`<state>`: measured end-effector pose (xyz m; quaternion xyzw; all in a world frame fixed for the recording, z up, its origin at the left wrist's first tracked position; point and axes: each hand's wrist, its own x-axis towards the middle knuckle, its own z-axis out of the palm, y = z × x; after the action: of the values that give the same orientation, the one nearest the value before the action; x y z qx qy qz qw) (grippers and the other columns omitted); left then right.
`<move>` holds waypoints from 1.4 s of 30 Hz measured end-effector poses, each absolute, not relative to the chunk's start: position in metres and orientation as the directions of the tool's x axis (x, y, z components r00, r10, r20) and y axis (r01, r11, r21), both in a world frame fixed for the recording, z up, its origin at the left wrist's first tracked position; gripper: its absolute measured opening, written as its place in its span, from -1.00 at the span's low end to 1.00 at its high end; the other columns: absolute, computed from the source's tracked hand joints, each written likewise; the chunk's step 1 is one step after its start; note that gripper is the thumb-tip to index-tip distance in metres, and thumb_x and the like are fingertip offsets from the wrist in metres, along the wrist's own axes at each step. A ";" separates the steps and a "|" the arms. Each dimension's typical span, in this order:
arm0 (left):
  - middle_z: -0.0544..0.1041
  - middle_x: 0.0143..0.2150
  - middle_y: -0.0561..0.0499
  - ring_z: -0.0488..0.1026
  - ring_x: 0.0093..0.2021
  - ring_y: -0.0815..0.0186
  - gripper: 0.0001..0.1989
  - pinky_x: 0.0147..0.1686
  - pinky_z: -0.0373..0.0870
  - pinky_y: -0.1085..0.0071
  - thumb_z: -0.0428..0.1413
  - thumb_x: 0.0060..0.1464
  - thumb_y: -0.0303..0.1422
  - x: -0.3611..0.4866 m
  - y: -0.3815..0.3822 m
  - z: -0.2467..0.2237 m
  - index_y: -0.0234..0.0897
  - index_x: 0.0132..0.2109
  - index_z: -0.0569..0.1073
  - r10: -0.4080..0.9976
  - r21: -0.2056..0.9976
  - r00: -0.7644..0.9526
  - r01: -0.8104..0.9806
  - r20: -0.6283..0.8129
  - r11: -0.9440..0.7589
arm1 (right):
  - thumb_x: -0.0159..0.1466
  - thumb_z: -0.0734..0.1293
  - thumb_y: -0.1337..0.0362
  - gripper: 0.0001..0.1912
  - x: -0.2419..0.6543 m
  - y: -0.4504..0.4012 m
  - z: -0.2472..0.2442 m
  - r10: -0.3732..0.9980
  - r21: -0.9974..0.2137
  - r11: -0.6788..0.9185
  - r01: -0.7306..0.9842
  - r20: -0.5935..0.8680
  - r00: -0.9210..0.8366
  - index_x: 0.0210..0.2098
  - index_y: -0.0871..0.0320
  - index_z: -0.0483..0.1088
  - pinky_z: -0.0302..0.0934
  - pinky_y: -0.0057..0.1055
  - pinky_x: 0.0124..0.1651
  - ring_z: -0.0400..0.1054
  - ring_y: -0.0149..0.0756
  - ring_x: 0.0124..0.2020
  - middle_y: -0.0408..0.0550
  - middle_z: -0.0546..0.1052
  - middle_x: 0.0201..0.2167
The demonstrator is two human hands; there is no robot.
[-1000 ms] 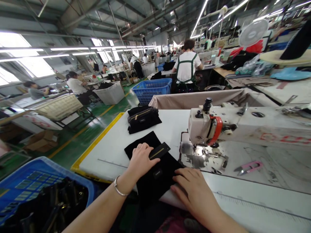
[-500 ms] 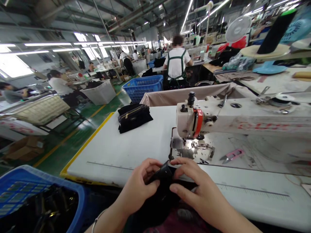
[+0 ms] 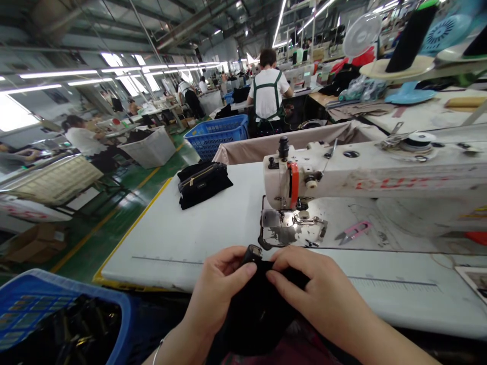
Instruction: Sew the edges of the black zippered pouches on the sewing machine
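A black fabric pouch (image 3: 253, 317) hangs between my two hands at the front edge of the white table. My left hand (image 3: 222, 281) is closed on its upper left edge, thumb on top, beside a shiny, curled dark strip (image 3: 251, 253). The fingers and thumb of my right hand (image 3: 310, 279) pinch the upper right edge. Just beyond my hands stands the sewing machine (image 3: 317, 177), with its metal needle plate (image 3: 285, 233) apart from the fabric. Pink-handled thread snips (image 3: 353, 232) lie on the machine bed. The pouch's lower part falls into shadow over my lap.
Black zip pouches (image 3: 205, 185) lie stacked on the white table (image 3: 160, 230), left of the machine. At lower left, a blue basket (image 3: 127, 309) holds dark pieces with gold-coloured zips. Behind the machine are a cloth-lined bin (image 3: 243, 152), another blue basket (image 3: 216, 134) and a seated person (image 3: 266, 94).
My hands have shifted their grip along the pouch's top edge. The dark strip now stands up curled by my left thumb, and more of the black fabric hangs below. The view has shifted slightly.
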<state>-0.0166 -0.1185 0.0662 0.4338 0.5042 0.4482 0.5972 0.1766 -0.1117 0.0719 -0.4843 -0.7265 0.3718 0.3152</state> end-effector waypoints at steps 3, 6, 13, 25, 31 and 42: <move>0.58 -0.27 -0.01 0.46 -0.25 0.37 -0.81 -0.18 0.38 0.53 0.31 0.01 -0.37 -0.015 -0.119 0.064 -0.32 -0.19 0.58 0.972 0.961 0.103 -0.156 -0.213 0.228 | 0.23 0.32 0.27 -0.90 0.176 -0.112 0.072 0.947 -0.830 0.243 0.503 0.091 -0.307 -0.43 0.07 0.39 0.14 -0.39 -0.29 0.34 -0.36 -0.38 -0.23 0.48 -0.42; 0.57 -0.29 -0.01 0.44 -0.27 0.36 -0.81 -0.18 0.38 0.49 0.29 0.04 -0.37 -0.014 -0.118 0.064 -0.32 -0.17 0.58 0.961 0.945 0.129 -0.191 -0.244 0.266 | 0.21 0.33 0.26 -0.90 0.175 -0.112 0.072 0.952 -0.819 0.233 0.524 0.083 -0.294 -0.45 0.06 0.38 0.11 -0.40 -0.32 0.32 -0.37 -0.41 -0.25 0.48 -0.46; 0.53 -0.31 -0.02 0.43 -0.26 0.32 -0.83 -0.16 0.39 0.44 0.28 0.05 -0.35 -0.012 -0.118 0.062 -0.33 -0.20 0.58 0.955 0.928 0.119 -0.234 -0.270 0.291 | 0.20 0.32 0.24 -0.85 0.175 -0.111 0.074 0.953 -0.791 0.232 0.567 0.069 -0.294 -0.49 0.08 0.36 0.05 -0.42 -0.38 0.29 -0.38 -0.46 -0.26 0.45 -0.52; 0.43 -0.35 0.00 0.31 -0.32 0.37 -0.82 -0.24 0.32 0.48 0.19 0.16 -0.30 -0.010 -0.125 0.062 -0.37 -0.23 0.54 0.972 0.977 0.126 -0.059 -0.198 0.206 | 0.24 0.39 0.36 -0.92 0.172 -0.111 0.068 0.910 -0.802 0.383 0.458 0.244 -0.334 -0.29 0.04 0.49 0.21 -0.38 -0.15 0.37 -0.33 -0.26 -0.20 0.52 -0.34; 0.54 -0.22 0.00 0.44 -0.19 0.31 -0.83 -0.12 0.35 0.48 0.24 0.12 -0.32 -0.008 -0.125 0.063 -0.29 -0.16 0.52 0.983 0.985 0.068 -0.008 -0.172 0.173 | 0.21 0.38 0.41 -0.90 0.168 -0.111 0.067 0.935 -0.873 0.318 0.371 0.223 -0.275 -0.38 0.07 0.48 0.19 -0.42 -0.21 0.36 -0.37 -0.30 -0.21 0.49 -0.41; 0.50 -0.18 0.00 0.43 -0.14 0.23 -0.85 -0.12 0.33 0.38 0.00 0.25 -0.36 -0.017 -0.125 0.110 -0.18 -0.12 0.46 0.964 0.724 0.267 0.664 0.001 -0.185 | 0.27 0.27 0.25 -0.86 0.142 -0.129 0.057 0.981 -0.997 0.060 0.043 0.051 -0.185 -0.42 0.11 0.28 0.15 -0.48 -0.39 0.24 -0.40 -0.44 -0.21 0.34 -0.49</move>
<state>-0.0174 -0.1252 0.1102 0.7318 0.5561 0.2389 0.3133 0.1419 -0.1290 0.0571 -0.4497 -0.5697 0.5175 0.4533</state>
